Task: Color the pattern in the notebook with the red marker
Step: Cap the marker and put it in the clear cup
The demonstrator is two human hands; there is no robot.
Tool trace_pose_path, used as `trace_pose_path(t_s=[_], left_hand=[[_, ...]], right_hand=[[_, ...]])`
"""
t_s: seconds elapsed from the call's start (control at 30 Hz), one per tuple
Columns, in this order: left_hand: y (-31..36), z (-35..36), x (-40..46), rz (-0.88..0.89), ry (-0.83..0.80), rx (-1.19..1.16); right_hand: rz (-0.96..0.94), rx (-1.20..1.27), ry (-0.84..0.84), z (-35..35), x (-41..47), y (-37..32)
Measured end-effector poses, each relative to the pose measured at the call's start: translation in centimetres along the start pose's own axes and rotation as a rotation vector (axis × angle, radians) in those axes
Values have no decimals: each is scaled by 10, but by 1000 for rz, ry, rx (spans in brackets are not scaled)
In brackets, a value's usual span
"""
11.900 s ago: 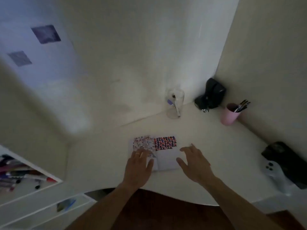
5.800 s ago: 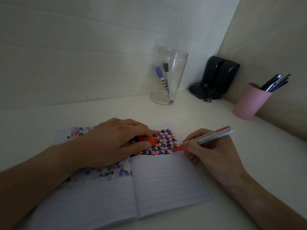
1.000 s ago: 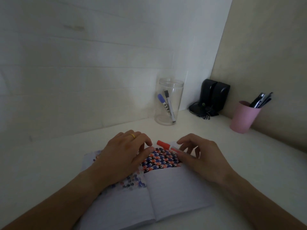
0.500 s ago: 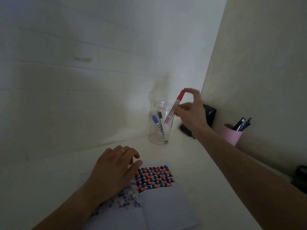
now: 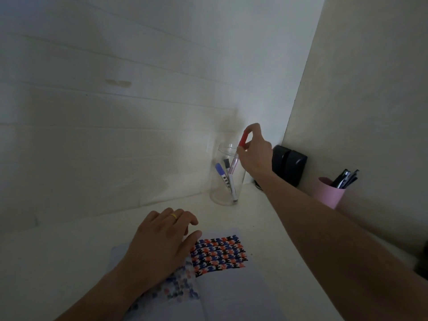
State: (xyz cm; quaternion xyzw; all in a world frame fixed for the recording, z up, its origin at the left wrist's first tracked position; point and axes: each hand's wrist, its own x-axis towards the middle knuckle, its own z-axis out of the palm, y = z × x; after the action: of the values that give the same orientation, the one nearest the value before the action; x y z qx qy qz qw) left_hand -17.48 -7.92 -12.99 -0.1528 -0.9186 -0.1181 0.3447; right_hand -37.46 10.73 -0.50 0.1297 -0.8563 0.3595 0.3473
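The open notebook [image 5: 231, 290] lies on the white desk near me, its right page carrying a red, blue and black pattern [image 5: 220, 254]. My left hand [image 5: 162, 242], with a gold ring, rests flat on the left page, fingers apart. My right hand [image 5: 256, 154] is stretched out to the clear jar [image 5: 228, 179] at the back and pinches the capped red marker [image 5: 238, 154] by its red cap. The marker's lower half is inside the jar mouth, beside a blue marker and a black one.
Black speakers [image 5: 289, 166] stand in the corner right of the jar. A pink cup [image 5: 328, 193] with dark pens sits by the right wall. The white desk [image 5: 69, 251] runs to the back wall. A dark object shows at the right edge.
My right hand has capped the red marker, lifted it away from the notebook to the jar and lowered its end inside. My left hand stays on the left page.
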Motion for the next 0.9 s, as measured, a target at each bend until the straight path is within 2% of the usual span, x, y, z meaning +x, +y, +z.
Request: trace_pose_path(t_s=[0.23,0.43,0.57,0.7,0.9], left_hand=[[2,-1,5,21,15,-1],[2,-2,5,32,7,10],[4,-3,4,42,-7,10],[6,-5,4,82,-53,-10],[12,-3,1,155,-221,-93]], right_hand=[[100,-97,-62,-2,9,4],[43,-100,-17,-18,-3,-4],[-29,-50,-6,-40,-48,-10],[-48,-4,-144,-62,-116,-3],[82,59,-265,-86,-181,27]])
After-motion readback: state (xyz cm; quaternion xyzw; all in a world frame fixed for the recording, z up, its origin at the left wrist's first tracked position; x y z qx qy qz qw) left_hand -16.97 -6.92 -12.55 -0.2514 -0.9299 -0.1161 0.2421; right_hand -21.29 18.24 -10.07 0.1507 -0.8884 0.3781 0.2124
